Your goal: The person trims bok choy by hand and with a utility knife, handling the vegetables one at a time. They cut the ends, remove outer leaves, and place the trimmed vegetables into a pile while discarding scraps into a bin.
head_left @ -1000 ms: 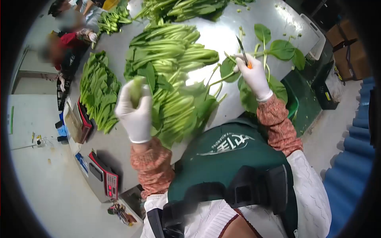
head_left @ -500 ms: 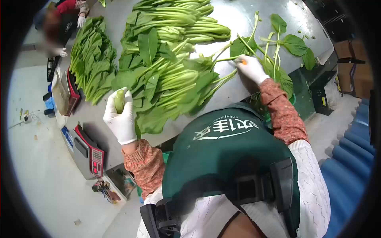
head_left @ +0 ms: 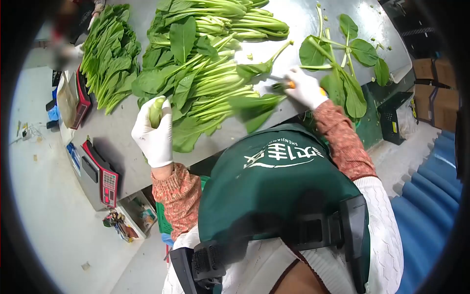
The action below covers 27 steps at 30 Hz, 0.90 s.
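My left hand, in a white glove, is closed around a leafy green's stalk, its pale cut end pointing up. My right hand, also gloved, is closed on a knife with an orange handle. The blade is partly hidden and points left, over the steel table. Between the hands lies a heap of leafy greens, stems to the right. A blurred leaf hangs at the heap's near edge, just left of the knife.
Loose leaves and scraps lie right on the steel table. More greens lie left, where another person's gloved hand shows. Red scales stand at the left edge. A black crate is at right.
The view has shifted a little. Stems that lay by my right hand are now lower and to its left, one leaf blurred by motion. The knife blade shows more. My left hand keeps its stalk.
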Each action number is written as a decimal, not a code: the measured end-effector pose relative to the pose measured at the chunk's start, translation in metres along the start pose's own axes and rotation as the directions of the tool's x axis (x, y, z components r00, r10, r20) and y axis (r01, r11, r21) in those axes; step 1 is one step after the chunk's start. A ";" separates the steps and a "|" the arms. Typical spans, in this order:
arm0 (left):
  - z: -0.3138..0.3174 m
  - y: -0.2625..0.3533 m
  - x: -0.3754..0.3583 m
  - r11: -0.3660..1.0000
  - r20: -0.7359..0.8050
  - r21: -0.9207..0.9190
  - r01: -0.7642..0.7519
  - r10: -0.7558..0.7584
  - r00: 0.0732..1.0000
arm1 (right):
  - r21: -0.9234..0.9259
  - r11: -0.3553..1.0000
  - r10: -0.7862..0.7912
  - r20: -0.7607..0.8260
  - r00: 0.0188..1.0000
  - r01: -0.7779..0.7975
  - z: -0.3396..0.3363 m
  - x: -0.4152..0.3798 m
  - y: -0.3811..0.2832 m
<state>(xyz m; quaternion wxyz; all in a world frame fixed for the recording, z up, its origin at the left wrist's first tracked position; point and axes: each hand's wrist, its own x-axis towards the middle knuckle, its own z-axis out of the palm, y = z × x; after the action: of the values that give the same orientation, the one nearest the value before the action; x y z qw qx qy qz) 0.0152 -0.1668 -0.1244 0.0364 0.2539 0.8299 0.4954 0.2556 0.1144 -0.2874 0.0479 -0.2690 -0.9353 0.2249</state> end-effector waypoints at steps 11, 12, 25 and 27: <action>0.005 -0.009 -0.028 0.984 0.064 0.145 -0.101 0.093 0.994 | 0.136 0.985 -0.107 0.006 0.994 0.105 0.008 0.005 -0.064; 0.006 -0.008 -0.028 0.975 0.069 0.159 -0.153 0.144 0.987 | 0.130 0.981 -0.152 0.035 0.988 0.146 0.024 0.009 -0.073; 0.074 0.007 -0.046 0.753 0.361 0.376 -0.540 0.418 0.834 | 0.875 0.482 -0.056 -0.013 0.998 0.038 -0.026 0.013 -0.129; 0.082 0.014 -0.041 0.736 0.317 0.387 -0.555 0.459 0.830 | 0.856 0.517 0.006 -0.036 0.999 0.028 -0.038 0.011 -0.134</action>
<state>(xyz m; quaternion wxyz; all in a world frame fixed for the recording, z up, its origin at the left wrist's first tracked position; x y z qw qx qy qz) 0.0822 -0.1140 -0.1621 -0.0788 0.5209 0.8139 0.2451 0.1898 0.0342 -0.1940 0.1912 -0.2086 -0.7046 0.6508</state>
